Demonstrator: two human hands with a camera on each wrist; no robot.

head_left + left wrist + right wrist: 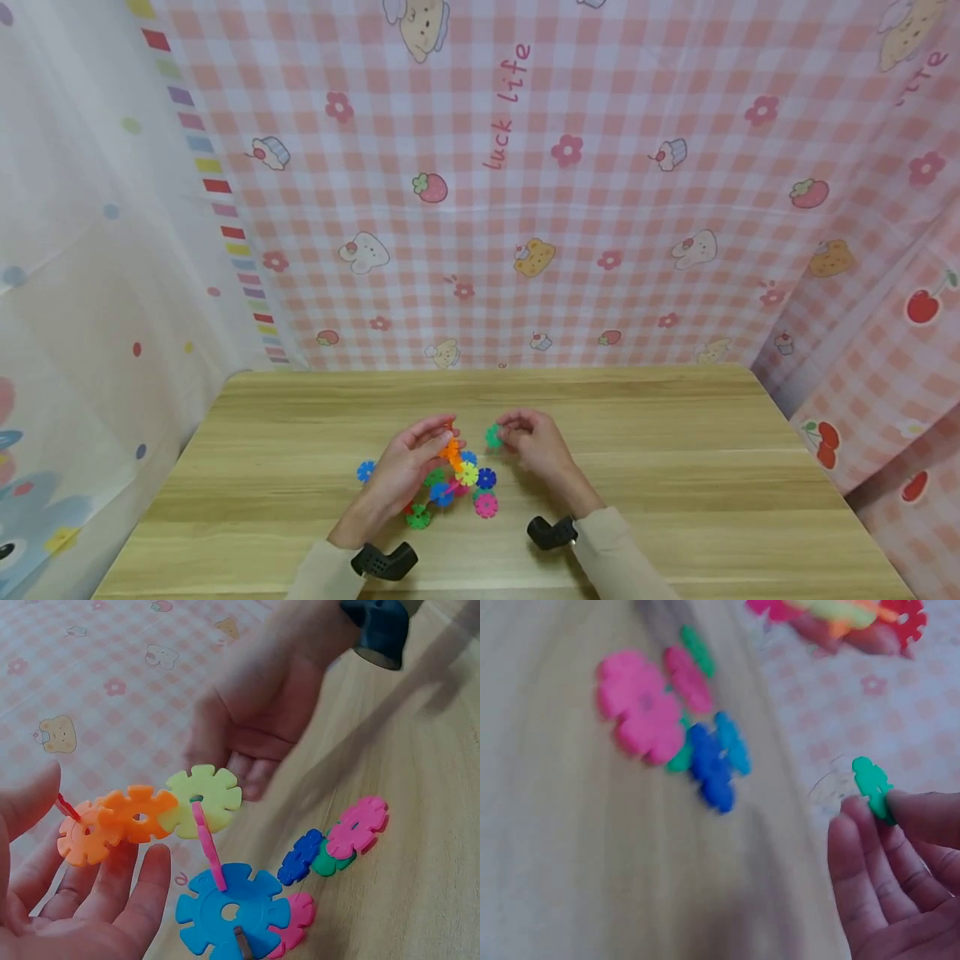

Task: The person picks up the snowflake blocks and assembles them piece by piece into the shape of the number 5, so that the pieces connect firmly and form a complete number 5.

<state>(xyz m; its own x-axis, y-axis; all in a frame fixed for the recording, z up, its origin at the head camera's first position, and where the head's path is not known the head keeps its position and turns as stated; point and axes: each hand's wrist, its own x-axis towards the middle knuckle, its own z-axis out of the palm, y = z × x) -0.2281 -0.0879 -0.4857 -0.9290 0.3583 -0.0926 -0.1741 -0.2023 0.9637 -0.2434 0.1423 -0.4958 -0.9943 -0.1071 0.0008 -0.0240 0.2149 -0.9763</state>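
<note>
My left hand (405, 462) holds a chain of linked snowflake discs, flat plastic pieces with notched rims. In the left wrist view, its orange discs (140, 815) lie at the fingers, followed by a yellow disc (214, 801), a pink one (208, 844) set edge-on, and a blue one (259, 907). A red disc (67, 806) shows edge-on near the thumb. Held apart to the right, a single green snowflake disc (873, 787) is pinched between the thumb and fingers of my right hand (536, 443).
Loose discs lie on the wooden table (675, 500) below and between the hands, among them a pink disc (486, 505), a dark blue disc (486, 478) and a green disc (418, 517). A blue disc (366, 472) sits left of my left hand. A checked curtain (480, 292) hangs behind the table.
</note>
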